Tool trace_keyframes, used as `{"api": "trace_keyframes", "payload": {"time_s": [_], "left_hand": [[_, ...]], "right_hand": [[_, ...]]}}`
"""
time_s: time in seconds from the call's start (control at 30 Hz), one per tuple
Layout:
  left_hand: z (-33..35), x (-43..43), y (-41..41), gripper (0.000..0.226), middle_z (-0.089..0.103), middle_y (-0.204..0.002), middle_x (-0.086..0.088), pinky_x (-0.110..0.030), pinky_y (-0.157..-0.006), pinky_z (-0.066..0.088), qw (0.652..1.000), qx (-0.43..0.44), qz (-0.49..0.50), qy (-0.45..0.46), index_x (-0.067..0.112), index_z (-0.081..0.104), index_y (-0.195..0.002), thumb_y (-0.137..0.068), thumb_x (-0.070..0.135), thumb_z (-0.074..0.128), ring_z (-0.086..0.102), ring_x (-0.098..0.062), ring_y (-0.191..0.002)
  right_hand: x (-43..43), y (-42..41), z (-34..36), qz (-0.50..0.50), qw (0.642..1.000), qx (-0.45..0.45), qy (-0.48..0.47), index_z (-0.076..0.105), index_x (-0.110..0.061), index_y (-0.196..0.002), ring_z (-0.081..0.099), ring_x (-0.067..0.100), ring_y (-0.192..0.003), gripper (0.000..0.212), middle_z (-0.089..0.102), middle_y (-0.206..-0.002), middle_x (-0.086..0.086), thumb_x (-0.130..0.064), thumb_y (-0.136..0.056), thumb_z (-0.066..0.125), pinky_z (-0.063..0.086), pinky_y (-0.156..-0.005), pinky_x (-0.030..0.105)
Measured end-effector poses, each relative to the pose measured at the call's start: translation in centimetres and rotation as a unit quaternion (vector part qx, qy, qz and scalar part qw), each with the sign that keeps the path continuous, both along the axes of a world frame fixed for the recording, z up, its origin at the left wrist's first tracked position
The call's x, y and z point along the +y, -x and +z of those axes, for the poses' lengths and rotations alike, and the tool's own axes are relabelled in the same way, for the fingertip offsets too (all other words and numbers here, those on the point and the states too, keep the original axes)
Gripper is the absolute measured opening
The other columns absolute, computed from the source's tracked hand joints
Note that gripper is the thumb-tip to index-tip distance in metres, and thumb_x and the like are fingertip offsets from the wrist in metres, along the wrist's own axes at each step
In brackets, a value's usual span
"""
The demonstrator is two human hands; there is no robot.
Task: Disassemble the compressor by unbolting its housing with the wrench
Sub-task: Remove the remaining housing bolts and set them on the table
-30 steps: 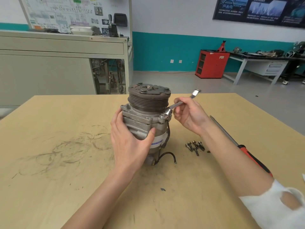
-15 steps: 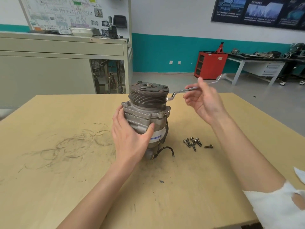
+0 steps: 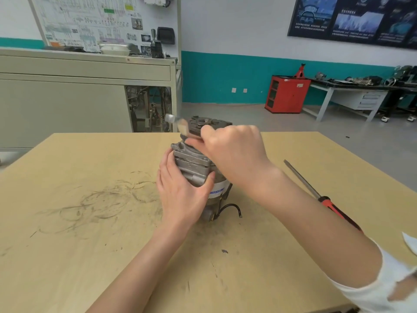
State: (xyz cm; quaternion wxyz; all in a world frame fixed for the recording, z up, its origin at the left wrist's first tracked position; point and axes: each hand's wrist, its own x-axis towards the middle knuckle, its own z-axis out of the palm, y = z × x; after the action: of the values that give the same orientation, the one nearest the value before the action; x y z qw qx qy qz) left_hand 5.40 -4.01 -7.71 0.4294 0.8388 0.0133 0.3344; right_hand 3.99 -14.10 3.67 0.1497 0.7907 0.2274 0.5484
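A white sleeve (image 3: pixel 383 290) shows at the bottom right, on the person's right arm. Both bare arms reach out over a light wooden desk (image 3: pixel 67 245). The desk has dark scribble marks (image 3: pixel 101 202) on its left part.

The left hand (image 3: pixel 182 197) holds the compressor (image 3: pixel 191 163) from the near side. Its fingers wrap round the left of the grey metal housing and its thumb presses on the front. The compressor stands upright in the middle of the desk, with its round dark pulley (image 3: pixel 209 124) on top. A blue and white label (image 3: pixel 217 190) shows low on its side. A short black wire (image 3: pixel 230 207) curls out from the bottom and lies on the desk.

The right hand (image 3: pixel 234 150) is up by the top of the compressor, on its right side. Its fingers are curled tight round the wrench (image 3: pixel 178 125). The wrench pokes out to the left, past the pulley. It is blurry, so I cannot tell if it sits on a bolt.

A screwdriver (image 3: pixel 302 179) with a red and black handle lies on the desk to the right, partly under the right arm.

Past the desk stands a big grey cabinet (image 3: pixel 67 98) on the left, with a wall chart (image 3: pixel 90 21) above it. Far off on the right are a red cabinet (image 3: pixel 286 93) and a long table (image 3: pixel 338 89) with parts on it. A dark poster (image 3: pixel 352 16) hangs on the wall.
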Motion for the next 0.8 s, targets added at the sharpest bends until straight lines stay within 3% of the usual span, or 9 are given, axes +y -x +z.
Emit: {"api": "trace_keyframes", "payload": {"time_s": [0.2,0.3,0.4,0.57,0.63,0.67,0.73,0.77,0.8], "left_hand": [[0.4,0.1,0.1,0.081,0.036,-0.148,-0.011,-0.049,-0.114,0.025,0.999,0.031,-0.018,-0.006,0.006,0.031,-0.146,-0.078,0.042,0.059,0.026,-0.025,-0.141],[0.6,0.1,-0.1,0.064,0.043,-0.141,-0.009,-0.050,-0.106,0.032,0.998,0.041,-0.009,-0.042,0.010,0.040,-0.140,-0.084,0.039,0.049,0.032,-0.028,-0.131],[0.8,0.1,0.0,0.061,0.042,-0.143,-0.009,-0.053,-0.103,0.034,0.999,0.036,-0.013,-0.038,0.008,0.043,-0.138,-0.085,0.038,0.046,0.037,-0.033,-0.128],[1.1,0.1,0.3,0.074,0.041,-0.145,-0.007,-0.052,-0.107,0.034,0.999,0.004,-0.033,0.009,0.011,0.045,-0.135,-0.073,0.053,0.042,0.039,-0.028,-0.133],[0.9,0.1,0.6,0.089,0.034,-0.151,-0.004,-0.051,-0.113,0.029,0.999,0.006,-0.038,0.036,0.010,0.036,-0.143,-0.069,0.058,0.049,0.033,-0.025,-0.139],[0.7,0.1,0.6,0.096,0.031,-0.153,-0.003,-0.050,-0.115,0.027,0.998,0.012,-0.037,0.042,0.010,0.030,-0.147,-0.068,0.059,0.055,0.031,-0.024,-0.141],[0.4,0.2,0.5,0.100,0.029,-0.154,-0.004,-0.050,-0.116,0.025,0.999,0.011,-0.030,0.035,0.009,0.024,-0.150,-0.071,0.054,0.065,0.028,-0.022,-0.142],[0.3,0.2,0.4,0.099,0.029,-0.153,-0.005,-0.050,-0.116,0.026,0.999,0.007,-0.027,0.030,0.009,0.024,-0.150,-0.072,0.052,0.068,0.028,-0.023,-0.142],[0.3,0.2,0.4,0.099,0.029,-0.153,-0.005,-0.051,-0.116,0.026,0.999,0.007,-0.026,0.029,0.008,0.024,-0.150,-0.073,0.051,0.070,0.028,-0.023,-0.142]], "right_hand": [[2.4,0.5,-1.6,-0.020,1.000,0.000,-0.013,0.059,-0.020,-0.053,0.052,0.010,-0.036,0.031,0.053,-0.041,-0.007,-0.037,-0.070,0.078,0.032,-0.036,0.017],[2.3,0.3,-2.7,0.006,0.998,-0.059,-0.020,0.056,-0.020,-0.052,0.047,0.011,-0.037,0.044,0.049,-0.042,-0.005,-0.011,-0.093,0.042,0.031,-0.037,0.019],[1.9,0.3,-3.2,0.053,0.996,-0.067,-0.022,0.055,-0.017,-0.053,0.046,0.013,-0.038,0.054,0.048,-0.043,-0.002,0.002,-0.091,0.021,0.033,-0.038,0.022],[0.9,0.9,-3.1,0.082,0.993,-0.077,-0.039,0.053,-0.016,-0.055,0.046,0.016,-0.041,0.037,0.048,-0.046,0.000,0.000,-0.087,0.044,0.033,-0.041,0.025],[-0.6,1.1,-3.5,0.125,0.987,-0.055,-0.085,0.053,-0.013,-0.057,0.046,0.018,-0.044,0.033,0.047,-0.048,0.002,-0.012,-0.089,0.059,0.034,-0.043,0.027],[-1.7,1.2,-3.9,0.161,0.980,-0.021,-0.117,0.055,-0.010,-0.059,0.047,0.019,-0.045,0.035,0.049,-0.050,0.003,-0.017,-0.093,0.056,0.036,-0.044,0.028],[-3.9,1.4,-5.2,0.260,0.930,0.091,-0.242,0.063,-0.005,-0.068,0.055,0.017,-0.052,0.034,0.058,-0.057,0.002,-0.019,-0.095,0.048,0.042,-0.051,0.025],[-4.9,1.4,-5.9,0.314,0.876,0.159,-0.330,0.064,-0.005,-0.075,0.058,0.013,-0.056,0.029,0.061,-0.061,-0.002,-0.019,-0.094,0.046,0.045,-0.054,0.021],[-5.8,1.2,-6.5,0.365,0.798,0.227,-0.423,0.063,-0.009,-0.081,0.060,0.010,-0.060,0.025,0.063,-0.064,-0.006,-0.019,-0.094,0.045,0.046,-0.057,0.019]]}}
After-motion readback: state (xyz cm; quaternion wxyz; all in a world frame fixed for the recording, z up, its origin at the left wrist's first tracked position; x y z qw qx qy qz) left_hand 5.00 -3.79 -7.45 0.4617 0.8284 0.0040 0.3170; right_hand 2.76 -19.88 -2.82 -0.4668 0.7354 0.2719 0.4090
